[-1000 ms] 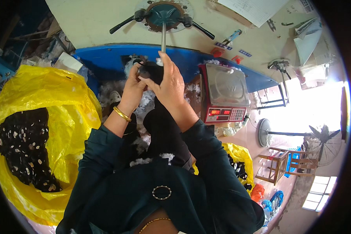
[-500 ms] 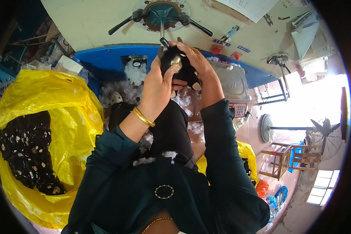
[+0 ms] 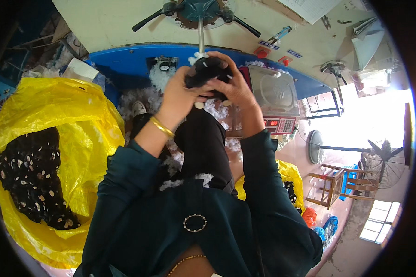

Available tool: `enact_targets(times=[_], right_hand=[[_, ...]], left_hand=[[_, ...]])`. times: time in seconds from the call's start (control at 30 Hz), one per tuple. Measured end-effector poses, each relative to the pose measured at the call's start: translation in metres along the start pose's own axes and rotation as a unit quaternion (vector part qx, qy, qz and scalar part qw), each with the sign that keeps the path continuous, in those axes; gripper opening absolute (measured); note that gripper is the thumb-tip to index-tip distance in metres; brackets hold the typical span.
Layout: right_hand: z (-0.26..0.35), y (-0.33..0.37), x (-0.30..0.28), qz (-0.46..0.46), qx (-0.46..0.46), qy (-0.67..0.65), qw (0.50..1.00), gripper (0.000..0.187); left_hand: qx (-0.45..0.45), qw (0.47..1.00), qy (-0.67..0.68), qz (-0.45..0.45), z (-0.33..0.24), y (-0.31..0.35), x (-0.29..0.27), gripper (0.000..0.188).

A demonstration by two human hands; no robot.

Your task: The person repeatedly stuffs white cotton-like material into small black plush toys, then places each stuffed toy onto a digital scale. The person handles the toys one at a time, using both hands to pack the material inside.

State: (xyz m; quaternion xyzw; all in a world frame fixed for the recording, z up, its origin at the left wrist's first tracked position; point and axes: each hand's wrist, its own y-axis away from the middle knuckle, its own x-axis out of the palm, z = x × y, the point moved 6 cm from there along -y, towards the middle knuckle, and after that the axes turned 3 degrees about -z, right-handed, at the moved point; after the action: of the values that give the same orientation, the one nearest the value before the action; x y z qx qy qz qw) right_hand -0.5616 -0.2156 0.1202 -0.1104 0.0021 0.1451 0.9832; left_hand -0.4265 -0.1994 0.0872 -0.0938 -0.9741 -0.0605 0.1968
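Observation:
A black plush toy piece (image 3: 204,72) with small pale parts is cupped between both hands, right below the tip of a metal filling tube (image 3: 201,39). My left hand (image 3: 174,93) grips its left side, with fingers curled underneath; motion smears them. My right hand (image 3: 238,87) wraps round the right side, thumb across the front. White stuffing (image 3: 197,58) shows between the toy's top and the tube. I cannot tell whether the tube's end is inside the toy. The tube comes out of a green hub with black handles (image 3: 203,10) on the cream machine panel.
At left stands a big yellow sack (image 3: 90,143) holding many black pieces with pale spots (image 3: 32,180). White fluff litters the floor round my legs. A red scale (image 3: 282,125) sits right, near a smaller yellow sack (image 3: 298,182). Farther right are a wooden chair (image 3: 326,187) and a fan (image 3: 384,159).
Both hands have turned the toy and brought it slightly lower, below the tube's tip. Stuffing now shows at its top. The scale's display is now visible as the view shifted slightly.

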Motion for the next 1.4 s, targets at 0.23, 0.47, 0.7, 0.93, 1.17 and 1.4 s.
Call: enact_targets(times=[0.23,0.47,0.7,0.93,1.17,1.4], right_hand=[[-0.014,0.011,0.056,-0.142,-0.057,-0.009,0.988,0.084],[0.012,0.032,0.036,-0.075,-0.059,0.113,0.989,0.087],[-0.067,0.082,-0.175,-0.234,0.198,0.154,0.939,0.06],[-0.093,0.155,-0.333,-0.403,0.381,0.357,0.752,0.073],[-0.06,0.216,-0.356,-0.59,0.315,0.223,0.709,0.07],[-0.067,0.132,-0.298,-0.46,0.388,0.243,0.761,0.075]], left_hand=[[-0.018,0.999,-0.047,0.005,-0.014,-0.007,-0.058,0.035],[-0.028,0.995,-0.09,0.029,-0.026,0.038,-0.03,0.026],[-0.069,0.995,-0.063,0.028,0.0,0.065,-0.054,0.034],[-0.133,0.985,-0.095,0.045,0.024,0.077,-0.054,0.031],[-0.147,0.983,-0.113,-0.009,0.034,0.091,-0.08,0.025],[-0.127,0.983,-0.13,0.006,0.032,0.098,-0.062,0.024]])
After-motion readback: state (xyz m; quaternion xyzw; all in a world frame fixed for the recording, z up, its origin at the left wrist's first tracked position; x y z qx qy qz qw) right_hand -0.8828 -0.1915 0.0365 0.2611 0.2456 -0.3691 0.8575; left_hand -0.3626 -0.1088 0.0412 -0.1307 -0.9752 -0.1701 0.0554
